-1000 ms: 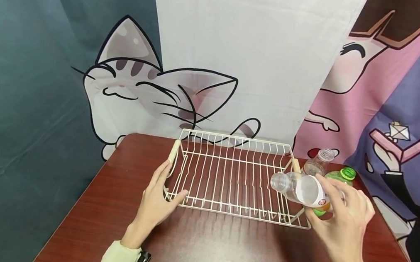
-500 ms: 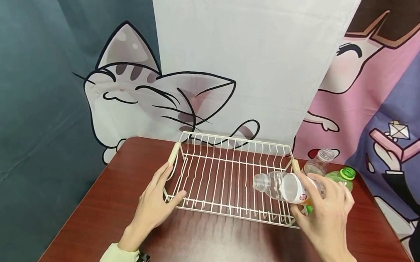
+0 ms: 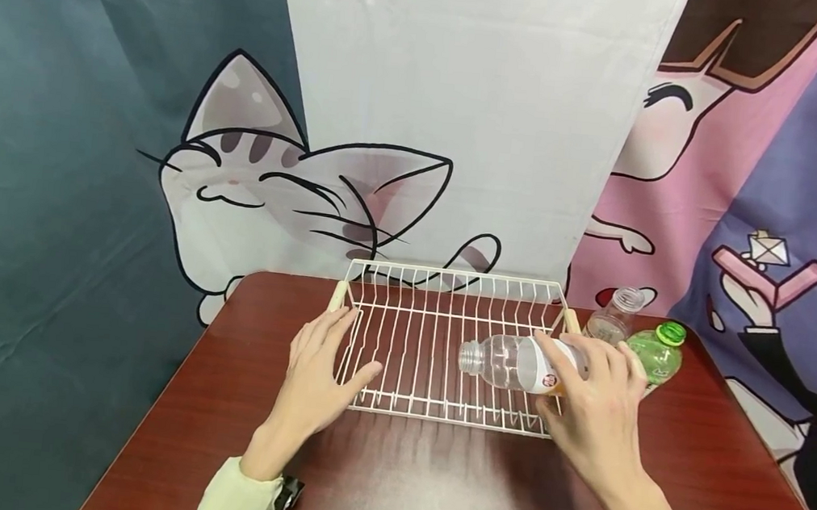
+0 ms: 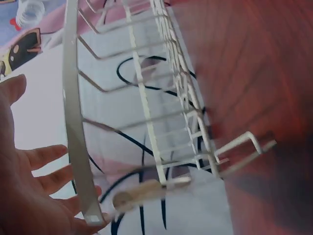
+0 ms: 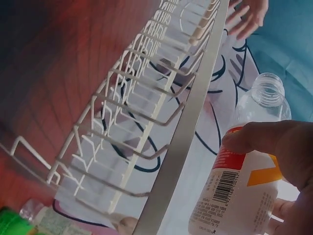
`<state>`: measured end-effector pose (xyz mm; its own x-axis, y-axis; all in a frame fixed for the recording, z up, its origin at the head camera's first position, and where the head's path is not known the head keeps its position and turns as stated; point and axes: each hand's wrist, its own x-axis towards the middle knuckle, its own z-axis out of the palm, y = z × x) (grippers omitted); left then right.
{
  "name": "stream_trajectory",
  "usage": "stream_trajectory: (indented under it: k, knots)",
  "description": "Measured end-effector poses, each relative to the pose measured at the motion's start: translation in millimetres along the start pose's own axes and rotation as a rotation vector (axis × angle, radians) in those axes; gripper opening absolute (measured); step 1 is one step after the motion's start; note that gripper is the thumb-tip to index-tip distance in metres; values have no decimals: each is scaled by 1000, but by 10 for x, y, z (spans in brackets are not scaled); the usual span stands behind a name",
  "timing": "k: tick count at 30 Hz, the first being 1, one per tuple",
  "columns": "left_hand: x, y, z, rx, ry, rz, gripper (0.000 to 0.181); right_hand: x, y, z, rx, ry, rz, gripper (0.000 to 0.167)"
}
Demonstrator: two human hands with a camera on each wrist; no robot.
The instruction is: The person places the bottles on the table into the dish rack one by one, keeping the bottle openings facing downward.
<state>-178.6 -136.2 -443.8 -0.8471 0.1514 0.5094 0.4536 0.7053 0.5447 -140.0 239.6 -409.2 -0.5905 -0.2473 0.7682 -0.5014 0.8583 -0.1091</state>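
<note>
A clear plastic bottle (image 3: 504, 361) with a white, red and orange label lies sideways in my right hand (image 3: 599, 409). The thumb and fingers grip it round the label, and its capless neck points left. Below it is a white wire dish rack (image 3: 410, 405) with pale handles at both ends. My left hand (image 3: 317, 377) is at the rack's left end, fingers spread and fairly straight. In the left wrist view its fingers (image 4: 51, 178) reach behind the rack's front bar, and I cannot tell how firmly they touch it.
To the right of the rack stand a clear bottle (image 3: 615, 313) and a green bottle (image 3: 655, 353) with a green cap. The brown table (image 3: 418, 483) meets a printed cloth backdrop (image 3: 478, 131) at the back.
My right hand has carried the clear bottle leftward, from the rack's right end to above its right half. The left hand stays at the rack's left end, having shifted slightly.
</note>
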Motion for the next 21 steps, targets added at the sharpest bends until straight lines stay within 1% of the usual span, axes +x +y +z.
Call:
stream_trajectory:
  k: [4,8,14,17,21]
  knots:
    - [53,100,46,-2,14,86,87,29,-43,34,-10,0,-26,90]
    - [112,232,75,-10,16,161,90,55,-83,49,-19,2,-50,93]
    - [201,431,105,-22,2,256,95,83,-144,54,-27,-23,-63,92]
    - [224,498,131,-33,-23,264,95,91,-177,57,-20,-19,-71,90]
    - [236,571,175,-50,-76,252,98,95,-233,70,-11,-20,-78,92]
